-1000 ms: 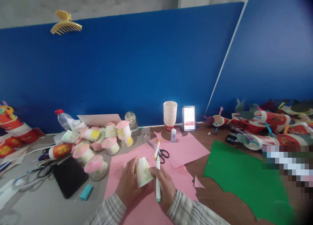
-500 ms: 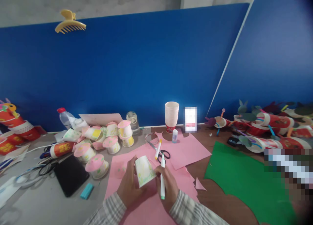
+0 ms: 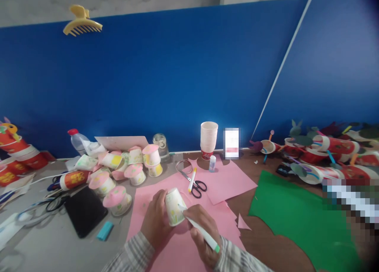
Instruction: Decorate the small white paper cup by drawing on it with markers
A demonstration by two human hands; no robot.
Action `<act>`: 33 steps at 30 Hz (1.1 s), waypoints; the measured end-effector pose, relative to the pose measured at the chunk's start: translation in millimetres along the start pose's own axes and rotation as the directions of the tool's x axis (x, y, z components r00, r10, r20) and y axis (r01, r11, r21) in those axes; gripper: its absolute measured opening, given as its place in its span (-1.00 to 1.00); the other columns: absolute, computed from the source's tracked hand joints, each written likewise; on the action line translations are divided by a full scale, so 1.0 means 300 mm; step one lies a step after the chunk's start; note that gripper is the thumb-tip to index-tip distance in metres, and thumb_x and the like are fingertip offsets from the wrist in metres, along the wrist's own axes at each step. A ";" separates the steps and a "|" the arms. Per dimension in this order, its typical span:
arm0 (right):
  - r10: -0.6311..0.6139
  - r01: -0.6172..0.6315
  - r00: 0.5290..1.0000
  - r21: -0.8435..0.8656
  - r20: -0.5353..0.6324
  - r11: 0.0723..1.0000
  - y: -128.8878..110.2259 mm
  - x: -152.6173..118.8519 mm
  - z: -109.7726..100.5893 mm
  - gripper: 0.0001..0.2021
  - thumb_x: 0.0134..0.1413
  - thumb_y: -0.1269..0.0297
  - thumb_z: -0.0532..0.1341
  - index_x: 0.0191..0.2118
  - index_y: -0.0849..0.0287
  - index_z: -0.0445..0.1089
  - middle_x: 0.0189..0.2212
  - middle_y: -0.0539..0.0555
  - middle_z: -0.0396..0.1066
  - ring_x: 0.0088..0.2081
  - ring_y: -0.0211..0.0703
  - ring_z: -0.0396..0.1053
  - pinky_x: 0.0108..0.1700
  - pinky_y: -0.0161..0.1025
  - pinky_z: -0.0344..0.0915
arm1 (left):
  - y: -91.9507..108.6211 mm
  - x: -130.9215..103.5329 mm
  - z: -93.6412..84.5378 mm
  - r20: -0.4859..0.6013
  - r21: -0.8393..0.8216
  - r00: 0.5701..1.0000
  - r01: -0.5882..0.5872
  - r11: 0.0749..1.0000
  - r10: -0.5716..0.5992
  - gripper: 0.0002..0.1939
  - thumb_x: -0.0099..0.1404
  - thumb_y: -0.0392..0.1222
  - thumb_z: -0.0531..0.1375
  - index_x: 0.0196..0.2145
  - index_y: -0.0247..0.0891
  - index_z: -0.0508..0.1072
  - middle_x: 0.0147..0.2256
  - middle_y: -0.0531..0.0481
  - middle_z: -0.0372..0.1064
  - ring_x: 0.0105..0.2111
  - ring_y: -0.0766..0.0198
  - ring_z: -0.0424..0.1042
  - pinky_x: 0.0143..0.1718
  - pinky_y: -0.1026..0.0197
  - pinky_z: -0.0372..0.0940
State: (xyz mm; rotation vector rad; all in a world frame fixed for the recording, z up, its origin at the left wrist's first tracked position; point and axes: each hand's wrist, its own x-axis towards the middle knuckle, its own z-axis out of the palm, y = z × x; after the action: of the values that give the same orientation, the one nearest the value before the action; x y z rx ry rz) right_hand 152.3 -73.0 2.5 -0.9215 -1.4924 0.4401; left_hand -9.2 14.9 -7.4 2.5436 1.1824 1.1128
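Observation:
My left hand (image 3: 155, 216) is closed around a white paper cup (image 3: 175, 209) with green and yellow drawing on its side. The cup is tilted, its wide rim toward me, over pink paper (image 3: 174, 250). A white marker with a green end (image 3: 204, 234) is gripped in my right hand (image 3: 203, 220). Its tip meets or nearly meets the cup's side; I cannot tell which. Beyond the hands lie black-handled scissors (image 3: 199, 189) and a white and yellow marker (image 3: 192, 180) across them.
Several cups with pink paper tops (image 3: 117, 201) stand at the left, near a black flat object (image 3: 85, 212) and a blue block (image 3: 104, 230). A stack of paper cups (image 3: 209, 139) and a glue stick (image 3: 212, 164) stand behind. Green paper (image 3: 290, 209) lies at the right.
My right hand has turned the marker from nearly upright to slanted, bringing its tip to the cup's side. The cup has shifted slightly right in my left hand.

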 end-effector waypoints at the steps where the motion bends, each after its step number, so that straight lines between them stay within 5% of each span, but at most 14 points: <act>1: -0.010 0.010 1.000 -0.007 -0.008 1.000 -0.004 0.002 0.001 -0.74 0.04 0.34 0.08 -0.13 0.13 0.35 -0.42 0.05 0.34 -0.42 -0.11 0.36 -0.39 -0.21 0.34 | 0.000 -0.001 0.000 0.000 0.010 1.000 -0.008 1.000 0.008 -0.16 -0.15 0.08 0.20 0.03 -0.22 -0.07 -0.09 -0.16 0.10 -0.10 0.02 0.15 -0.15 -0.04 0.20; 12: 0.064 -0.071 0.992 -0.053 -0.111 0.996 0.015 0.015 0.013 -0.74 -0.05 0.48 0.10 -0.20 0.15 0.38 -0.44 0.03 0.38 -0.42 -0.13 0.38 -0.40 -0.25 0.34 | 0.032 0.017 -0.012 0.015 0.068 1.000 -0.009 0.998 0.008 -0.21 -0.13 0.13 0.16 0.01 -0.21 -0.04 -0.14 -0.11 0.13 -0.14 0.06 0.20 -0.19 -0.01 0.24; 33: 0.034 -0.035 0.996 -0.009 -0.086 0.999 0.000 0.017 0.014 -0.75 -0.07 0.51 0.11 -0.23 0.15 0.38 -0.45 0.03 0.38 -0.46 -0.15 0.38 -0.43 -0.25 0.35 | 0.033 0.011 -0.013 0.010 0.098 0.999 -0.040 0.994 0.039 -0.23 -0.12 0.07 0.16 0.00 -0.21 -0.05 -0.14 -0.13 0.14 -0.14 0.05 0.20 -0.20 0.00 0.24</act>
State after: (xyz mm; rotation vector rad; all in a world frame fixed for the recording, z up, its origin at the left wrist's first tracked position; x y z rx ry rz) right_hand 148.7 -68.1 5.3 -0.9640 -1.4039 0.4138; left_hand -4.5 9.8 1.1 2.6522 1.2191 1.0778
